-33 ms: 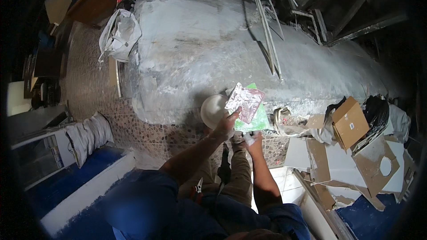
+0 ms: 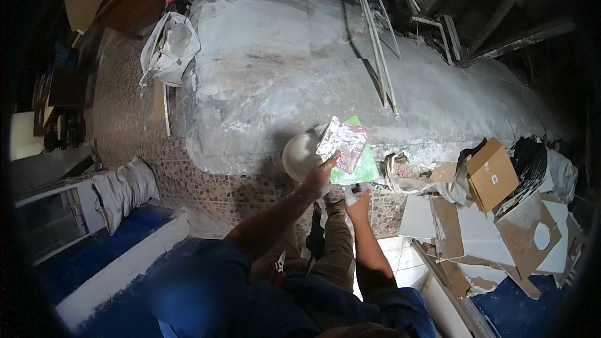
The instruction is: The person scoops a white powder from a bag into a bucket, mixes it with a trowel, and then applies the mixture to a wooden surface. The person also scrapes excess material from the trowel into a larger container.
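My left hand [image 2: 317, 180], its fingers closed, grips a flat reddish-brown plastering blade [image 2: 354, 151] with white paste smeared along its left edge. This blade lies over a green plastering board [image 2: 366, 169], whose upper corner and lower edge show white smears. My right hand [image 2: 357, 199], dusted white, is closed at the board's lower edge; its grip there is partly hidden. Just left of the blade is a round white bucket [image 2: 299, 156], seen from above. Snips with red handles [image 2: 278, 266] hang at my waist.
A wide grey plastered surface [image 2: 263, 81] spreads ahead, with long thin strips [image 2: 375, 44] across it. Pebble-patterned tile [image 2: 213, 194] runs along its near edge. Board offcuts [image 2: 447, 228] and a cardboard box [image 2: 493, 174] are piled at right. A white sack [image 2: 170, 50] sits far left.
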{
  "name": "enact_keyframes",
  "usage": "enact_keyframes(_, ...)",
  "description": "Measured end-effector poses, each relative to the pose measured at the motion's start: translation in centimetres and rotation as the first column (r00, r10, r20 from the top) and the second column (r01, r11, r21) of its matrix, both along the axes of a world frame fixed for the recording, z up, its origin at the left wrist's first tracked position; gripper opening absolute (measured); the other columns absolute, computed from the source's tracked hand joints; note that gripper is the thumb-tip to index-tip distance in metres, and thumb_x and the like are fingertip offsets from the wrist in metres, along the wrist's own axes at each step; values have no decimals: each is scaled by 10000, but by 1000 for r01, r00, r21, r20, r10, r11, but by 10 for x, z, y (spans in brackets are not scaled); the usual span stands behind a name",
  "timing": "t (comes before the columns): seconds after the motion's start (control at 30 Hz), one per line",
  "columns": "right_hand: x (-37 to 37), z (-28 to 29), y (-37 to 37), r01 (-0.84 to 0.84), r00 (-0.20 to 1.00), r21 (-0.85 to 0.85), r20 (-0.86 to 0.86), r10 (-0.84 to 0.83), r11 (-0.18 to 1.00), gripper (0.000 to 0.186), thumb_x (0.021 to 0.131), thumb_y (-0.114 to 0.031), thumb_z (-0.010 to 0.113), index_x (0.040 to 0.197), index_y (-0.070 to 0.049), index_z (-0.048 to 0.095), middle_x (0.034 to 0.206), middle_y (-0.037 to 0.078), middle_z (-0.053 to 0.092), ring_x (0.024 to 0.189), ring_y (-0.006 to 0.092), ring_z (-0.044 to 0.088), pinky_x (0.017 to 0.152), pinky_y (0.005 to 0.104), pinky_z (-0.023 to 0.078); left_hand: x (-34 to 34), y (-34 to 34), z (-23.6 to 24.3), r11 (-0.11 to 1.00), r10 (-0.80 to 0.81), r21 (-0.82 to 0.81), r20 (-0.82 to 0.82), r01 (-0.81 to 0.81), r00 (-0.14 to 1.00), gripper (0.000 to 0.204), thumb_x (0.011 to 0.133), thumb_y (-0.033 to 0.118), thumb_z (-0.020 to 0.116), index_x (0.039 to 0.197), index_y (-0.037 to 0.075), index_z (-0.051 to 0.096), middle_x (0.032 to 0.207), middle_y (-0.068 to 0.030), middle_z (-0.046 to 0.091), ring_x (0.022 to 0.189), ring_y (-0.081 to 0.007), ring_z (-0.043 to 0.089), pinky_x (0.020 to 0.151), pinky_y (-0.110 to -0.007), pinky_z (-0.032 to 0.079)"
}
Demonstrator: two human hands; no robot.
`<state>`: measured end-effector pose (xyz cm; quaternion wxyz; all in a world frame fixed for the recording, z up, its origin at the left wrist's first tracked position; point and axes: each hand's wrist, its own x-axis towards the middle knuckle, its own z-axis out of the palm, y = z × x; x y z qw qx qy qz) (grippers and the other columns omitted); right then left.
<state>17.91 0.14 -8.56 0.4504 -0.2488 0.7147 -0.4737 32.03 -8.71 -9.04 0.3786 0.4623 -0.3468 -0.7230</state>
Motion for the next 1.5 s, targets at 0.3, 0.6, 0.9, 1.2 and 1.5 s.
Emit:
enact_keyframes(0.3, -48, 91, -62, -685, 368, -28, -876, 313, 728, 471, 792, -134, 692, 1255, -85, 626, 1296, 100, 592, 1191, 359, 498, 963, 494, 392, -15, -14, -17, 976, 107, -200, 70, -91, 992, 295, 963, 92, 524, 1200, -39, 640, 1134, -109, 682, 1050, -191, 614, 952, -301, 456)
enact_keyframes(0.6, -90, 107, -90, -952, 109, 25, -905, 412, 306, 689, 619, -273, 685, 1268, -59, 591, 1272, 103, 588, 1194, 310, 527, 944, 489, 415, -20, -37, -33, 777, 328, 572, -13, -262, 945, 290, 934, 165, 583, 1156, 3, 674, 1091, -83, 672, 1021, -185, 604, 865, -330, 489)
enact_keyframes(0.9, -117, 118, -87, -647, 485, -84, -813, 324, 757, 218, 848, -53, 609, 1061, -8, 617, 991, 178, 655, 882, 326, 637, 776, 404, 506, 35, -78, -27, 967, 191, 48, 512, -250, 838, 536, 872, 114, 682, 1372, 71, 493, 1189, -107, 636, 880, -178, 643, 683, -298, 517)
enact_keyframes(1.2, -114, -60, -119, -344, 685, 259, -589, 429, 903, 277, 800, -77, 671, 1030, 35, 564, 827, 211, 660, 778, 345, 664, 699, 351, 515, 143, -75, 39, 849, 472, 105, 287, -517, 834, 475, 868, 21, 641, 1326, 10, 514, 1158, -104, 640, 988, -188, 637, 822, -295, 521)
enact_keyframes(1.5, -117, -139, -136, -582, 78, 463, -786, 613, 669, 204, 695, -67, 620, 498, -59, 564, 546, 152, 593, 569, 354, 614, 544, 443, 476, 223, -5, -50, 888, 455, -372, 797, -271, 396, 509, 980, 263, 548, 1383, -33, 457, 1346, -186, 534, 1205, -314, 524, 1035, -402, 397)
